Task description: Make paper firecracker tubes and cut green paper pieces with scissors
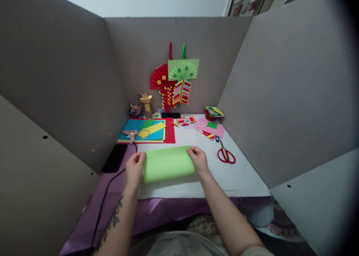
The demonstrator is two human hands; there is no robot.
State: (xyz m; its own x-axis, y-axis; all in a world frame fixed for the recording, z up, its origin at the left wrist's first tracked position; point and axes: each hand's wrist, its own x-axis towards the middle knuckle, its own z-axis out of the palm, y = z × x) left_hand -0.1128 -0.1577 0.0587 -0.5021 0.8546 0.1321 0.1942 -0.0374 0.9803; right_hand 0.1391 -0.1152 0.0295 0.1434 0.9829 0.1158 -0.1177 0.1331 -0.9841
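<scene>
A light green sheet of paper (169, 165) is stretched between my two hands, just above the front part of the white tabletop. My left hand (135, 168) pinches its upper left corner between thumb and fingers. At the upper right corner, my right hand (198, 160) grips the same sheet in a pinch. The sheet bends over along its top edge and its lower edge curves toward me. Red-handled scissors (226, 156) lie on the table to the right of my right hand.
A pink glue gun (131, 135) with a black cord rests on blue paper (127, 125) at the left, near a black tray (114, 158). Pink paper (219, 130) and small rolled paper pieces (186, 120) lie farther back. Paper fan decorations (183, 70) hang on the grey back panel.
</scene>
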